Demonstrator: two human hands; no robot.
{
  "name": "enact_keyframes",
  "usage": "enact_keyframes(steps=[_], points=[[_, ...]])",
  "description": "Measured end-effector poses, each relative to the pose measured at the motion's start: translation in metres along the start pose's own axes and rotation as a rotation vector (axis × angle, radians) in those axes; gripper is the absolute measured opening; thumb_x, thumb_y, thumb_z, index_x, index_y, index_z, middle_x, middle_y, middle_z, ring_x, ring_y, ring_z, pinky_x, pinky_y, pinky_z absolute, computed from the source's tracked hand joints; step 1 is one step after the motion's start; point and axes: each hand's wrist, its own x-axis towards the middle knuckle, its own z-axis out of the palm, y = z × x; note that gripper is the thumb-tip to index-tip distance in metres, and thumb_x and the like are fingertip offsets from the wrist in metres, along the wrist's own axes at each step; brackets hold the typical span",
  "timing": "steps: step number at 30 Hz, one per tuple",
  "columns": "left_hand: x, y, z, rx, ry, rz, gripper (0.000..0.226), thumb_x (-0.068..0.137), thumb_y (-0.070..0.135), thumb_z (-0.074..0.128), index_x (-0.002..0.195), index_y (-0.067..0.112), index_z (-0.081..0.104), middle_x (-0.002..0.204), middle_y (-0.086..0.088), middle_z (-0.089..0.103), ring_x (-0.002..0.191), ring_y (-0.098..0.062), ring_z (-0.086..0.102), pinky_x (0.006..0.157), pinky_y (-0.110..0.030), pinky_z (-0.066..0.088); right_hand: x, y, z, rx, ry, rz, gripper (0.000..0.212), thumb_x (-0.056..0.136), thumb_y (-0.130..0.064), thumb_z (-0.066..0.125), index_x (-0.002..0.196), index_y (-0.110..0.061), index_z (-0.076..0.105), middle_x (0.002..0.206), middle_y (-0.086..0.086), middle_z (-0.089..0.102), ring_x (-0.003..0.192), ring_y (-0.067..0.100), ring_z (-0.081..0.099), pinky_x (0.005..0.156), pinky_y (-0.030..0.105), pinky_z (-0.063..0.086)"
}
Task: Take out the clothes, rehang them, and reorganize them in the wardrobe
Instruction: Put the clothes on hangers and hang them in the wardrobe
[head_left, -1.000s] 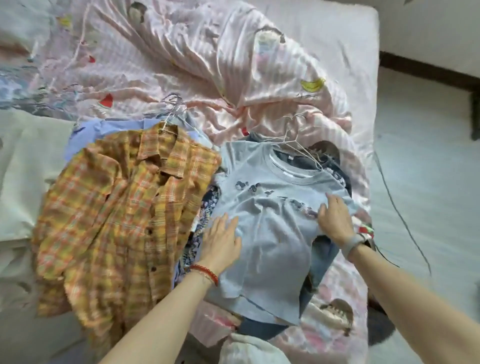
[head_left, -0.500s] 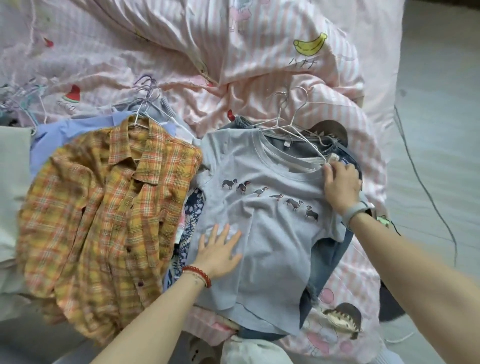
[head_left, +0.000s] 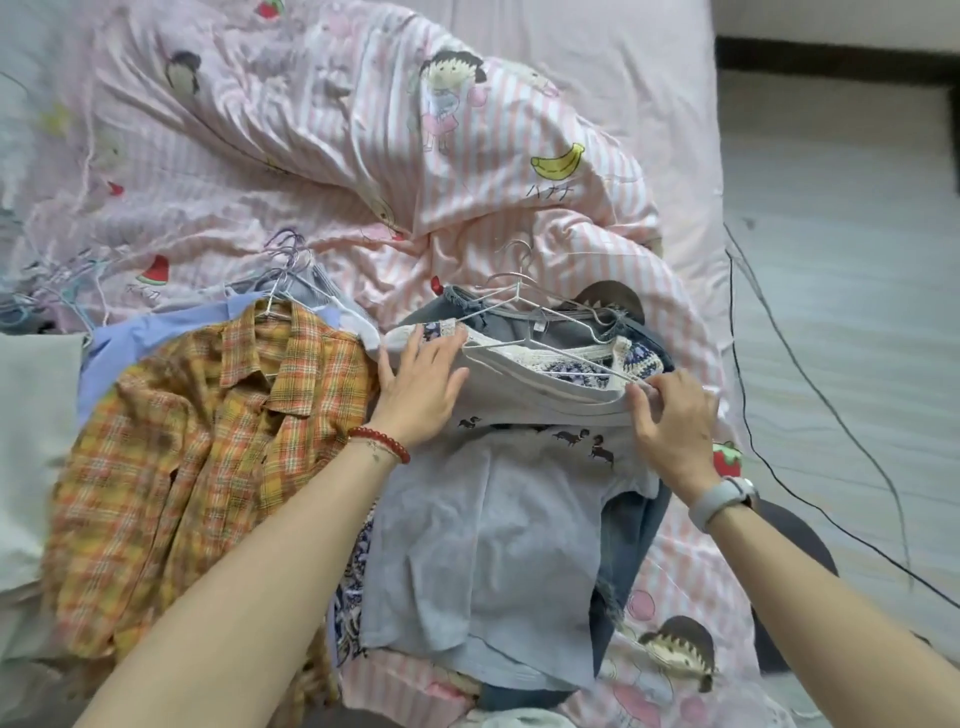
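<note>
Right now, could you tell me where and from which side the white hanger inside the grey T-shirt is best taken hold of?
Probably by its hook, reached from the far side, over the pink striped duvet. The hook lies bare above the neckline, while the grey T-shirt, held at its shoulders by the left hand and right hand, covers the hanger's arms.

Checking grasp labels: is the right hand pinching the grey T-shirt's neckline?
Yes: the right hand has its fingers curled round the folded-down neckline of the grey T-shirt, beside the white hanger.
</note>
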Motion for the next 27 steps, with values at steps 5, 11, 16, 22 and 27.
enact_keyframes(steps=[5, 11, 16, 22, 27], points=[[-0.035, 0.011, -0.017, -0.201, 0.059, 0.017, 0.024, 0.099, 0.028, 0.037, 0.101, 0.013, 0.055, 0.096, -0.005, 0.063, 0.092, -0.029, 0.058, 0.078, -0.039, 0.042, -0.003, -0.015, -0.012, -0.031, 0.052, 0.027, 0.023, 0.082, -0.028, 0.050, 0.078, -0.006, 0.057, 0.085, 0.012, 0.055, 0.087, 0.030, 0.050, 0.088, 0.044, 0.028], [-0.141, -0.017, -0.019, -0.515, 0.155, -0.164, 0.020, 0.097, 0.022, 0.044, 0.089, 0.015, 0.061, 0.067, 0.008, 0.053, 0.065, -0.009, 0.052, 0.057, -0.021, 0.035, -0.020, -0.071, -0.003, -0.066, -0.053, -0.213, 0.025, 0.081, -0.024, 0.054, 0.088, -0.003, 0.065, 0.088, 0.018, 0.060, 0.090, 0.035, 0.055, 0.099, 0.052, 0.030], [-0.240, -0.080, -0.029, -0.606, 0.362, -0.462, 0.023, 0.096, 0.018, 0.045, 0.078, 0.027, 0.056, 0.069, 0.005, 0.057, 0.066, -0.009, 0.050, 0.056, -0.012, 0.034, -0.053, -0.161, 0.022, -0.020, -0.241, -0.539, 0.023, 0.083, -0.029, 0.058, 0.087, -0.008, 0.065, 0.080, 0.007, 0.058, 0.076, 0.025, 0.053, 0.079, 0.038, 0.031], [-0.384, -0.152, -0.029, -0.540, 0.757, -0.851, 0.018, 0.094, 0.008, 0.047, 0.090, 0.006, 0.064, 0.090, -0.012, 0.067, 0.090, -0.032, 0.058, 0.085, -0.039, 0.042, -0.125, -0.283, 0.064, 0.024, -0.643, -0.971, 0.024, 0.090, -0.027, 0.054, 0.099, -0.008, 0.065, 0.096, 0.006, 0.063, 0.088, 0.021, 0.056, 0.079, 0.029, 0.047], [-0.537, -0.174, 0.002, -0.326, 1.182, -1.252, 0.018, 0.090, 0.001, 0.050, 0.082, -0.001, 0.066, 0.083, -0.022, 0.067, 0.081, -0.040, 0.056, 0.084, -0.046, 0.039, -0.246, -0.373, 0.088, 0.125, -0.965, -1.369, 0.018, 0.091, -0.025, 0.051, 0.091, -0.010, 0.061, 0.085, 0.006, 0.064, 0.079, 0.025, 0.059, 0.064, 0.032, 0.044]])
